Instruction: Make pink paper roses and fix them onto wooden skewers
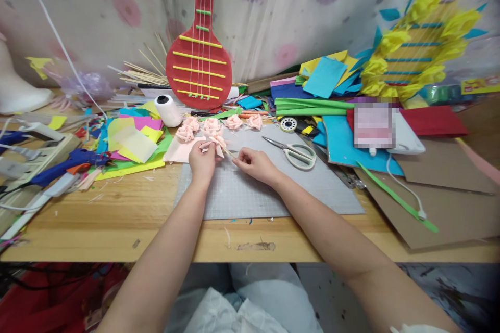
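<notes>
Over the grey cutting mat point(250, 197), my left hand point(202, 160) is closed, pinching the petals of a pale pink paper flower point(219, 140). From this flower a thin wooden stick point(229, 154) runs to the right. The fingers of my right hand point(255, 164) are closed around its end. Several finished-looking pink paper flowers point(233, 122) lie in a row just beyond my hands. Pale pink paper point(179, 152) lies left of my left hand. A pair of scissors point(299, 156) with pale handles rests slightly open on the mat, right of my right hand.
A white thread spool point(167, 110) stands behind the flowers, before a red paper lute point(199, 70). Coloured paper scraps point(133, 138) and a blue glue gun point(70, 166) lie left. Brown cardboard point(441, 213) and blue sheets point(347, 148) are at right, near a yellow flower-trimmed instrument point(414, 54).
</notes>
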{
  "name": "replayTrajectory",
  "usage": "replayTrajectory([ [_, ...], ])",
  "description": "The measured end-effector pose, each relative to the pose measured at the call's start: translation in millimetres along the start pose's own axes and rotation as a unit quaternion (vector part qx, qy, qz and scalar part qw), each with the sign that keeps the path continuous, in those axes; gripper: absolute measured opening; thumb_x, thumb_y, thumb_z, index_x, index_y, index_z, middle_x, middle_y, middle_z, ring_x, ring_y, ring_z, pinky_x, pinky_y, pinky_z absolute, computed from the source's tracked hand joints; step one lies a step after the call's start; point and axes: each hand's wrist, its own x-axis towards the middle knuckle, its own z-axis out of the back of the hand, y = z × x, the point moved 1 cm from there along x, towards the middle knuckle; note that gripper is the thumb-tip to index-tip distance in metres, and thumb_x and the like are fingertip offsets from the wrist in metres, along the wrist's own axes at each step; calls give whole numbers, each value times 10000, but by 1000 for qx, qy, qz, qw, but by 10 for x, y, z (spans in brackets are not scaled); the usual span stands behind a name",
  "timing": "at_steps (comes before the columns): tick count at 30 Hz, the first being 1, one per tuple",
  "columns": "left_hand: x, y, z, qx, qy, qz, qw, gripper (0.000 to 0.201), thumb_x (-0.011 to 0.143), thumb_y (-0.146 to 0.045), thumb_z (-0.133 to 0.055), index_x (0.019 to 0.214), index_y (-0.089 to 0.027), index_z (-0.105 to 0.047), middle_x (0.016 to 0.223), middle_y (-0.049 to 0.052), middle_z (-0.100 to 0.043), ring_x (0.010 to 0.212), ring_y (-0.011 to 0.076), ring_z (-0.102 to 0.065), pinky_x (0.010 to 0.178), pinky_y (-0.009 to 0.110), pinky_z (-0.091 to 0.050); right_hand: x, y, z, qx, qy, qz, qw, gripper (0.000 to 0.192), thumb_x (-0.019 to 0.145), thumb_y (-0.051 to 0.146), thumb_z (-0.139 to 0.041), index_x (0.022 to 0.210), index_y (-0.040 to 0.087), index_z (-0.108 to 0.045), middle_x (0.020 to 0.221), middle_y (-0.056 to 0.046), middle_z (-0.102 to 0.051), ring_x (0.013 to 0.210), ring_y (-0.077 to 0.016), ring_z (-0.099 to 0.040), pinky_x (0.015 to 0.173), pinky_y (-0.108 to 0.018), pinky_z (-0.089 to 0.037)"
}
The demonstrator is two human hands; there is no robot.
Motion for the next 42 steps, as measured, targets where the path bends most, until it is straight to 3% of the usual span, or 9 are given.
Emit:
replayTrajectory([
  [5, 51, -27, 20, -51, -33, 39, 997, 159, 649, -231, -561, 784, -156, -522, 709, 9, -576, 569, 116, -570, 497, 266, -503, 7, -6, 20, 12, -38, 15, 999, 174, 771, 342, -460, 691, 188, -470, 547, 53, -469, 505, -75, -417, 522, -199, -289],
  [9, -5, -36, -11, -7, 11, 39, 999, 154, 641, -257, -566, 752, -158, -526, 680, 2, -563, 549, 117, -556, 482, 267, -497, 20, 0, 30, 14, -82, -1, 997, 172, 778, 360, -448, 732, 195, -469, 551, 57, -452, 505, -81, -411, 515, -201, -280],
  [14, -91, -13, -45, 86, 75, -3, 993, 190, 659, -343, -563, 739, -172, -539, 652, -11, -565, 512, 111, -539, 458, 236, -468, 7, 53, 13, 1, -67, -20, 998, 251, 713, 424, -539, 815, 201, -486, 502, 79, -414, 477, -83, -395, 501, -198, -267],
  [18, -101, 0, -41, 174, 80, -38, 981, 185, 686, -348, -542, 758, -178, -558, 647, -11, -590, 500, 114, -542, 453, 220, -434, -10, 79, 1, -24, -47, -19, 998, 302, 684, 441, -571, 858, 210, -483, 514, 81, -446, 477, -84, -413, 500, -194, -259],
  [23, -102, -20, -35, 214, 78, -70, 971, 148, 697, -320, -547, 744, -181, -564, 656, -3, -612, 557, 123, -566, 534, 223, -428, -21, 102, 2, -51, -35, -14, 998, 384, 660, 533, -574, 857, 215, -486, 532, 69, -475, 491, -90, -427, 506, -196, -258],
  [29, -97, 28, -49, 171, 97, -62, 978, 176, 716, -343, -538, 791, -184, -543, 703, 11, -609, 548, 130, -570, 511, 238, -444, -3, 45, -24, -65, -57, -12, 996, 206, 729, 407, -511, 794, 212, -518, 561, 52, -499, 494, -84, -421, 511, -198, -271],
  [33, -61, 89, -67, 113, 62, -59, 990, 305, 705, -312, -563, 977, -199, -483, 818, 20, -600, 606, 119, -593, 552, 236, -469, 26, -21, -23, -62, -94, -27, 993, 122, 743, 319, -466, 742, 207, -517, 556, 44, -494, 507, -87, -435, 520, -201, -281],
  [37, -41, 119, -74, 129, 65, -84, 986, 251, 702, -264, -556, 932, -186, -493, 821, 25, -602, 668, 119, -600, 638, 246, -476, 26, -18, -3, -58, -103, -38, 992, 114, 728, 318, -476, 730, 207, -502, 548, 48, -485, 510, -90, -442, 529, -203, -291],
  [42, -53, 134, -77, 157, 88, -85, 980, 162, 716, -253, -529, 864, -186, -518, 771, 20, -615, 633, 123, -594, 619, 251, -469, -6, 28, 1, -63, -76, -28, 995, 256, 701, 405, -527, 878, 222, -496, 561, 57, -504, 517, -103, -465, 530, -206, -298],
])
